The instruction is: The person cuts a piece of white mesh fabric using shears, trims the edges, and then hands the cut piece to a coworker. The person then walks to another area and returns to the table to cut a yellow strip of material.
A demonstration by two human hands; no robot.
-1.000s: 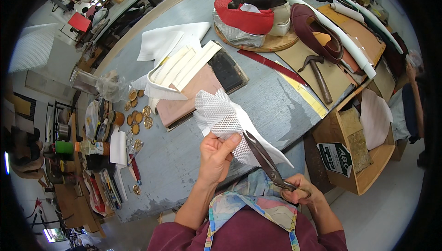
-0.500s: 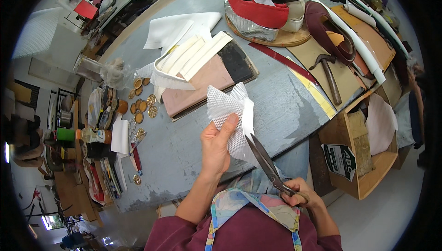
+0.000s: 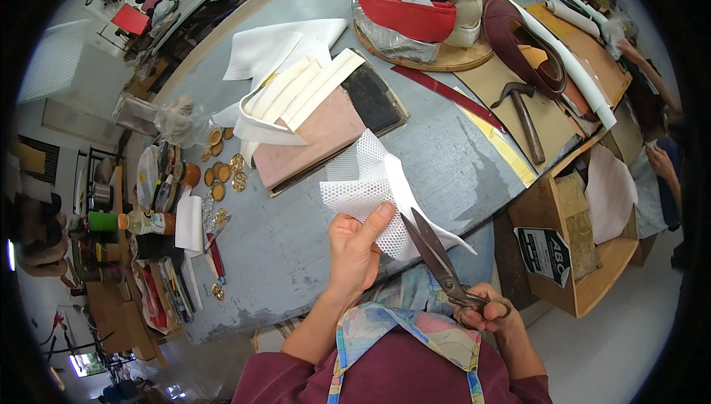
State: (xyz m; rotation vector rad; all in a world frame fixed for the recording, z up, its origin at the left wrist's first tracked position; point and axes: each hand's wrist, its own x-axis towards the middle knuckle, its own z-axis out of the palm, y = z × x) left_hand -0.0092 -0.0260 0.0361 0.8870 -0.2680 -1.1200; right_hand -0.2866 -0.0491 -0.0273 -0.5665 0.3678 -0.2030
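Note:
Pinched between the thumb and fingers of my left hand [image 3: 354,252] is a piece of white mesh fabric [image 3: 348,198], held just above the near part of the table. A smooth white strip [image 3: 404,195] runs along its right side, and its lower end curls out past the blades. My right hand [image 3: 485,309] grips the handles of dark metal scissors [image 3: 438,262]. The scissors' blades are parted, pointing up and left, with the tips at the lower edge of the mesh by the strip. My left fingers behind the fabric are hidden.
A pinkish book [image 3: 311,145] bears cream strips [image 3: 322,93]. Beyond stand shoes [image 3: 404,19] on a round board; a hammer [image 3: 529,126] lies right. Gold lids [image 3: 222,173], jars [image 3: 152,222] and tools line the left. An open drawer [image 3: 566,256] juts out; another person's hand [image 3: 663,167] shows at right.
The mesh has turned and spread in my left hand. The white strip's lower end now swings out to the right, beyond the scissors. The scissors' blades have parted wider and shifted slightly right.

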